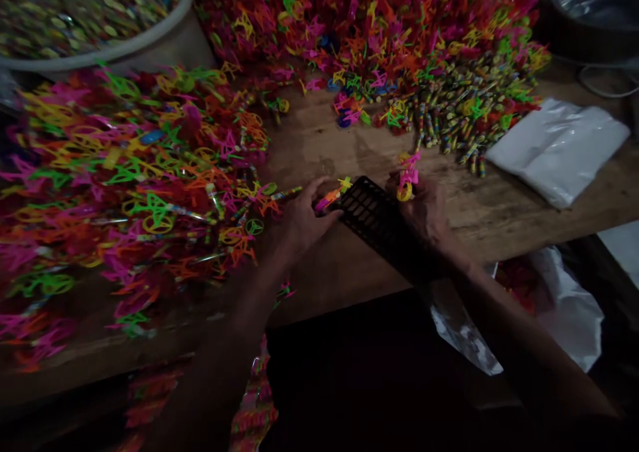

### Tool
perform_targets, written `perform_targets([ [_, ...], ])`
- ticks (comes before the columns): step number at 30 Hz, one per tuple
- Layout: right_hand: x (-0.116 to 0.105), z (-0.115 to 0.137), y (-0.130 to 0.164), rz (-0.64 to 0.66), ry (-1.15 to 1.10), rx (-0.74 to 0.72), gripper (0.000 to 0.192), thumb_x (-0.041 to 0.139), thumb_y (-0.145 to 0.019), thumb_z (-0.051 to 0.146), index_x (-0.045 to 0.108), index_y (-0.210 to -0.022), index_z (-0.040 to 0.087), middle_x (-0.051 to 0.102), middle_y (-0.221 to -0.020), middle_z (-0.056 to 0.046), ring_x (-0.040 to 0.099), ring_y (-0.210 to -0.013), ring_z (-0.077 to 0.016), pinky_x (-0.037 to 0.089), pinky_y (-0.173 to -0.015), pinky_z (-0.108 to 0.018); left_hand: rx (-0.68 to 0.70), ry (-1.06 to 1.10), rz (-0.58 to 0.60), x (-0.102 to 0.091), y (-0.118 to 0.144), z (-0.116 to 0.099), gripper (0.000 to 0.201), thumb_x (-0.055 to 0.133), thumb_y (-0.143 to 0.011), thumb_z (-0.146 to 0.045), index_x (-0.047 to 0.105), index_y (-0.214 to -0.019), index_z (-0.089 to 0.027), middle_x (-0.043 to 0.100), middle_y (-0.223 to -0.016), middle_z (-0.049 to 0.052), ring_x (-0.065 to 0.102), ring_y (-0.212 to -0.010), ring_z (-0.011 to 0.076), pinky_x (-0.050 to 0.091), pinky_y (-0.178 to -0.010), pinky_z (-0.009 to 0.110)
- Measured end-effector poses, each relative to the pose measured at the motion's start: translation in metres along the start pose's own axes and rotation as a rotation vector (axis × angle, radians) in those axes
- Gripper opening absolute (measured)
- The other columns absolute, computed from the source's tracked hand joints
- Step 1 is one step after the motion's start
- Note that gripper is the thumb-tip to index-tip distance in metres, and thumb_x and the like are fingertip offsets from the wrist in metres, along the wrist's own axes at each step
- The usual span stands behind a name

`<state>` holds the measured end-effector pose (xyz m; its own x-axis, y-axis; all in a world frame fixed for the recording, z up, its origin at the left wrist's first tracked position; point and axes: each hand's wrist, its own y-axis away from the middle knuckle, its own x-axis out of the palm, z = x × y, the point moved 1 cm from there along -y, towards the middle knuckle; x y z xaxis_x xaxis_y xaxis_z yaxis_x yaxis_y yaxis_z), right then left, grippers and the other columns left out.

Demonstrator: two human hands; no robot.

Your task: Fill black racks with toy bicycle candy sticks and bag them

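Holding a black perforated grid (375, 220) between both hands at the near edge of the wooden table (499, 212), the person works amid heaps of bright plastic toys. The left hand (304, 219) pinches a small orange-and-yellow toy piece (333, 196) at the grid's left end — its grip is narrow, closed on that piece. The right hand (424, 209) steadies the grid's far end while its grip also encloses a pink-and-yellow toy (407, 178) standing above the fingers.

A large pile of finished toys (134, 192) lies to the left, another heap (369, 32) at the back, with a scatter of striped sticks (459, 112) to the right of it and a white plastic bag (556, 149) beyond. A round basin (94, 12) sits at the far left.

Judging from this, the piece should be lined up squarely with a hole — the grid kept level and firmly braced, as the dim light makes the openings hard to see.
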<state>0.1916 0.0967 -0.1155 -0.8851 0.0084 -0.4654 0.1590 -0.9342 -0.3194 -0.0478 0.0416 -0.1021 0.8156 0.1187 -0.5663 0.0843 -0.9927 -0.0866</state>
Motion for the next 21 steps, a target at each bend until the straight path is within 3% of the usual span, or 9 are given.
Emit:
perform_targets([
  [2, 0.003, 0.004, -0.007, 0.044, 0.045, -0.01, 0.025, 0.061, -0.092, 0.043, 0.071, -0.089, 0.02, 0.067, -0.078, -0.002, 0.061, -0.072, -0.0177, 0.048, -0.069, -0.032, 0.042, -0.039, 0.053, -0.01, 0.001, -0.017, 0.076, 0.082, -0.074, -0.025, 0.053, -0.144, -0.025, 0.068, -0.138, 0.009, 0.067, -0.124, 0.0289, 0.053, -0.108, 0.048],
  [5, 0.015, 0.01, -0.018, 0.077, 0.08, 0.002, 0.031, 0.06, -0.093, 0.048, 0.072, -0.093, 0.019, 0.071, -0.086, -0.006, 0.063, -0.077, -0.0203, 0.049, -0.069, -0.034, 0.137, -0.095, 0.047, -0.014, -0.003, -0.039, 0.07, 0.076, -0.083, -0.026, 0.049, -0.148, -0.022, 0.06, -0.148, 0.012, 0.058, -0.137, 0.0307, 0.047, -0.116, 0.049],
  [10, 0.036, 0.008, -0.031, 0.118, 0.049, 0.055, 0.032, 0.055, -0.096, 0.048, 0.071, -0.088, 0.021, 0.066, -0.08, -0.003, 0.06, -0.076, -0.0197, 0.05, -0.071, -0.033, 0.103, -0.157, 0.108, 0.004, -0.018, -0.046, 0.048, 0.058, -0.09, -0.011, 0.059, -0.137, -0.02, 0.072, -0.124, 0.008, 0.068, -0.116, 0.0265, 0.052, -0.107, 0.039],
  [13, 0.041, 0.0, -0.031, 0.121, -0.017, 0.041, 0.034, 0.054, -0.096, 0.05, 0.07, -0.089, 0.02, 0.066, -0.082, -0.003, 0.061, -0.081, -0.0198, 0.052, -0.075, -0.033, 0.035, -0.19, 0.048, 0.012, -0.02, -0.046, 0.046, 0.055, -0.09, -0.008, 0.062, -0.133, -0.02, 0.074, -0.113, 0.006, 0.07, -0.104, 0.0237, 0.053, -0.099, 0.035],
  [17, 0.044, -0.008, -0.028, 0.049, -0.043, 0.041, 0.032, 0.053, -0.096, 0.047, 0.07, -0.091, 0.021, 0.069, -0.088, -0.004, 0.064, -0.086, -0.0199, 0.053, -0.083, -0.034, -0.073, -0.199, -0.019, 0.017, -0.018, -0.053, 0.045, 0.055, -0.088, -0.004, 0.064, -0.13, -0.018, 0.073, -0.108, 0.006, 0.069, -0.103, 0.0247, 0.052, -0.097, 0.034],
  [21, 0.048, -0.012, -0.027, 0.01, -0.187, 0.038, 0.032, 0.055, -0.094, 0.048, 0.071, -0.093, 0.021, 0.071, -0.089, -0.004, 0.067, -0.088, -0.0204, 0.054, -0.083, -0.035, -0.075, -0.184, -0.058, 0.021, -0.017, -0.054, 0.046, 0.057, -0.087, -0.004, 0.066, -0.128, -0.02, 0.073, -0.102, 0.004, 0.07, -0.098, 0.0246, 0.053, -0.091, 0.032],
])
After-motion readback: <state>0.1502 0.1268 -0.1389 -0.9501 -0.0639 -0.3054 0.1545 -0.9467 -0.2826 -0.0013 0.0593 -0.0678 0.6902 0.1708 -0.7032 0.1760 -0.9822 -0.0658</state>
